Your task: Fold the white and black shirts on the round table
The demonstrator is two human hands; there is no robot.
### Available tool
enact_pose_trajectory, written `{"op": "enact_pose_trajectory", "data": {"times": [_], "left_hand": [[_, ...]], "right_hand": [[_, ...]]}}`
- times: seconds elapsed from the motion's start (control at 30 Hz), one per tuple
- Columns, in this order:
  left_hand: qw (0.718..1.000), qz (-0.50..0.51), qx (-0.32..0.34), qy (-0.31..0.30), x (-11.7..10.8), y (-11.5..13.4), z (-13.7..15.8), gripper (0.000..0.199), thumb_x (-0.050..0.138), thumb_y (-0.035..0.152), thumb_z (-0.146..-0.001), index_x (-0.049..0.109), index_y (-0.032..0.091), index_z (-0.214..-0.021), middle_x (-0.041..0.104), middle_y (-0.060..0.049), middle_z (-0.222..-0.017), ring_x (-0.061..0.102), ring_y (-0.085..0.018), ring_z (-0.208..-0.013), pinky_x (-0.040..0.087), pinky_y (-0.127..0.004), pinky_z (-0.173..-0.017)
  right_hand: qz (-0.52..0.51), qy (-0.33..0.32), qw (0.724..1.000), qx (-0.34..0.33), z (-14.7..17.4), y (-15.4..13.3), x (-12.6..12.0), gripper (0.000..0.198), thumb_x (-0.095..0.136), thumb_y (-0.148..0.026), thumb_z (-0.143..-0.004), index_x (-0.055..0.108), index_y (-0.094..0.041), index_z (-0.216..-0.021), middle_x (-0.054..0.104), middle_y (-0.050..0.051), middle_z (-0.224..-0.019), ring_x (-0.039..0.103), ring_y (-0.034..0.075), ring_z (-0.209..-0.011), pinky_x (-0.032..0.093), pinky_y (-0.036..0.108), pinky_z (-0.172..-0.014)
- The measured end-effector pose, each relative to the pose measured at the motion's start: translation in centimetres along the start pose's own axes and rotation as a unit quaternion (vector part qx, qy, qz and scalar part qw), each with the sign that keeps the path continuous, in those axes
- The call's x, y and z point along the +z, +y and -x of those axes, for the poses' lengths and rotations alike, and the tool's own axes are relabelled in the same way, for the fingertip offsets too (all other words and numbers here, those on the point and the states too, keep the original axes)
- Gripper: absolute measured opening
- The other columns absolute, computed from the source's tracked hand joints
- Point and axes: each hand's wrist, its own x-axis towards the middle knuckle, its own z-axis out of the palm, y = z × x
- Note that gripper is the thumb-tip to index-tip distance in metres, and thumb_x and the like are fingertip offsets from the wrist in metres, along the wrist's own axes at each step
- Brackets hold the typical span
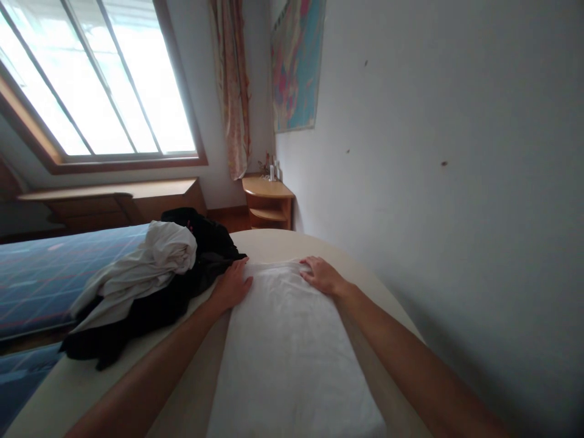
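Note:
A white cloth garment lies folded flat in a long panel on the cream table, its far edge running between my two hands. My left hand rests at the far left corner of the garment, fingers stretched forward and the thumb apart on the fabric. At the far right corner, my right hand touches the cloth with slightly bent fingers, a gap showing between fingers and thumb. Faint creases cross the fabric. The near end of the garment runs out of the bottom of the view.
Rumpled white and black clothes lie at the left edge of the cream table. A blue checked mattress is beyond them. A white wall runs along the right. A small corner shelf stands behind the table.

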Motion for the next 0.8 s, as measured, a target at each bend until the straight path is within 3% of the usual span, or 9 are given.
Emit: {"op": "enact_pose_trajectory", "data": {"times": [0.13,0.23,0.33,0.4,0.47,0.63,0.8], "left_hand": [[0.996,0.017,-0.034,0.085,0.4,0.9,2.8,0.056,0.049,0.027,-0.089,0.036,0.012,-0.142,0.037,-0.020,-0.150,0.033,-0.032,-0.142,0.028,-0.051,-0.117],[0.989,0.072,-0.084,0.101,-0.1,1.6,6.1,0.056,0.050,0.033,-0.089,0.040,0.012,-0.139,0.043,-0.019,-0.142,0.049,-0.031,-0.128,0.040,-0.048,-0.109],[0.977,0.155,-0.134,0.057,-1.1,2.4,10.3,0.061,0.055,0.040,-0.085,0.040,0.017,-0.139,0.050,-0.015,-0.132,0.063,-0.021,-0.090,0.055,-0.040,-0.085],[0.959,0.226,-0.170,0.009,-2.2,3.0,13.1,0.064,0.056,0.047,-0.083,0.040,0.020,-0.139,0.055,-0.011,-0.124,0.060,-0.015,-0.070,0.054,-0.031,-0.064],[0.941,0.265,-0.206,-0.046,-3.4,3.8,15.6,0.065,0.057,0.053,-0.081,0.041,0.024,-0.138,0.060,-0.006,-0.109,0.057,-0.013,-0.062,0.048,-0.026,-0.055],[0.921,0.290,-0.209,-0.156,-5.7,5.5,20.4,0.079,0.058,0.062,-0.077,0.036,0.021,-0.141,0.054,0.002,-0.080,0.052,-0.015,-0.063,0.043,-0.026,-0.059],[0.927,0.242,-0.194,-0.211,-6.1,6.2,23.0,0.088,0.054,0.060,-0.078,0.023,0.018,-0.149,0.042,0.008,-0.063,0.043,-0.015,-0.060,0.037,-0.026,-0.061]], "right_hand": [[0.040,0.031,0.999,0.006,1.9,-0.2,-0.4,0.048,0.060,-0.026,-0.089,0.053,-0.012,-0.134,0.054,0.015,-0.139,0.046,0.025,-0.130,0.031,0.038,-0.112],[0.053,0.082,0.994,0.057,4.5,-0.8,-0.6,0.053,0.057,-0.026,-0.091,0.046,-0.013,-0.141,0.048,0.016,-0.145,0.041,0.026,-0.135,0.030,0.039,-0.113],[0.020,0.084,0.987,0.136,8.3,-2.2,-0.8,0.050,0.055,-0.031,-0.092,0.046,-0.015,-0.139,0.059,0.015,-0.128,0.055,0.025,-0.118,0.039,0.037,-0.104],[-0.019,0.056,0.983,0.172,11.4,-3.5,-1.2,0.050,0.055,-0.036,-0.092,0.048,-0.016,-0.137,0.066,0.011,-0.105,0.062,0.023,-0.098,0.045,0.034,-0.091],[-0.066,0.013,0.981,0.182,14.5,-5.1,-1.8,0.051,0.053,-0.038,-0.092,0.046,-0.017,-0.138,0.064,0.004,-0.085,0.061,0.020,-0.079,0.045,0.031,-0.077],[-0.148,-0.035,0.971,0.184,21.2,-8.9,-3.2,0.052,0.051,-0.044,-0.091,0.047,-0.020,-0.137,0.055,-0.003,-0.074,0.055,0.016,-0.066,0.041,0.028,-0.067],[-0.208,-0.092,0.957,0.180,25.0,-10.9,-3.5,0.058,0.057,-0.049,-0.086,0.049,-0.026,-0.139,0.063,0.001,-0.085,0.058,0.019,-0.077,0.044,0.028,-0.072]]}}
